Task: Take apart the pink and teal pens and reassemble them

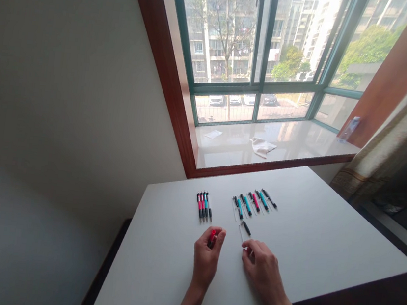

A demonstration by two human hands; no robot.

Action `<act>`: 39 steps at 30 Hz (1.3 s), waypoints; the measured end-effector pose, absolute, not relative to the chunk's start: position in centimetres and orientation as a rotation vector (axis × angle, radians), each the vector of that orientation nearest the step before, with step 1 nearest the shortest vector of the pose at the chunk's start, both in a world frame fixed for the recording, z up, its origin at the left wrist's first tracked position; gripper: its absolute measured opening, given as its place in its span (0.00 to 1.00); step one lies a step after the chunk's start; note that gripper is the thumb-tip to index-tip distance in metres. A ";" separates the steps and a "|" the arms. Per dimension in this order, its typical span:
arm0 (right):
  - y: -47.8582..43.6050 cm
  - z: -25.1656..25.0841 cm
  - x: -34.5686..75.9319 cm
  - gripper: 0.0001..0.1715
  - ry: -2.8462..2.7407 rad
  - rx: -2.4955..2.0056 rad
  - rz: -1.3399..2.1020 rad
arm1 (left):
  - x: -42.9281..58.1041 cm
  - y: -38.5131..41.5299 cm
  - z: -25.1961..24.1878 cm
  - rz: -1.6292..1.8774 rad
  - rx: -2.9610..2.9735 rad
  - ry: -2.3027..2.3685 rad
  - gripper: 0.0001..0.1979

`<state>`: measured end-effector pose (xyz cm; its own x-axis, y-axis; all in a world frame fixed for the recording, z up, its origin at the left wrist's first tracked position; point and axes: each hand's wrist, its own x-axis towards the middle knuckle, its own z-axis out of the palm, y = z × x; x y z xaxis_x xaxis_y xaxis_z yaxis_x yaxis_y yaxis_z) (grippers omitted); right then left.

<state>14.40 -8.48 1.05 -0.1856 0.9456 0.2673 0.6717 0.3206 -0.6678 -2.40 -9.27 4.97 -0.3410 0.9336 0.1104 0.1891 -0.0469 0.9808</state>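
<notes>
My left hand (206, 261) is curled around a red pen barrel (212, 236), its fingers and thumb closed on it so that only the end shows. My right hand (260, 268) is lower on the right, thumb and fingertips bent together by the bottom end of a thin refill (241, 232) — I cannot tell whether they pinch it or just rest beside it. That refill lies on the white table (162, 246), and a short black pen piece (246, 228) lies just beside it.

Beyond my left hand, four pens (204, 207) lie side by side, in red, teal and clear. Farther right is a slanted row of pen parts (255, 204), mostly teal and black with one red barrel among them — thin refills between.

Behind the table, a crumpled white cloth or paper (262, 147) and a clear bottle (349, 129) are on the windowsill (226, 151).
</notes>
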 end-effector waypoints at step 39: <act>-4.9 -0.1 15.4 0.14 -1.828 -1.474 0.444 | -2.3 -9.6 4.3 1.370 1.279 1.568 0.18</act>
